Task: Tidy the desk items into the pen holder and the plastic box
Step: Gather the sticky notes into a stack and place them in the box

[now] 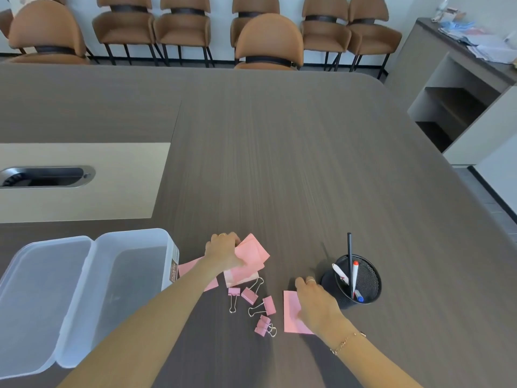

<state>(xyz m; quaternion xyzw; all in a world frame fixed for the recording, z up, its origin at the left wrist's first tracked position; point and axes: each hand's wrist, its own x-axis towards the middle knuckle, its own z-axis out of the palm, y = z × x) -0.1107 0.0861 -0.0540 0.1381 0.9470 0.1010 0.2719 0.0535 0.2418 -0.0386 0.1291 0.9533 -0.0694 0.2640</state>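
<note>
My left hand grips a bunch of pink sticky notes just above the table, right of the clear plastic box. The box stands open and looks empty, its lid folded out to the left. My right hand rests on a single pink note lying flat, fingers pressing its right side. Several pink binder clips lie between my hands. The black mesh pen holder stands right of my right hand with several pens in it.
More pink notes lie under my left forearm beside the box. A cable slot in a beige panel sits at the far left. Brown chairs line the table's far edge. A sideboard stands at the right.
</note>
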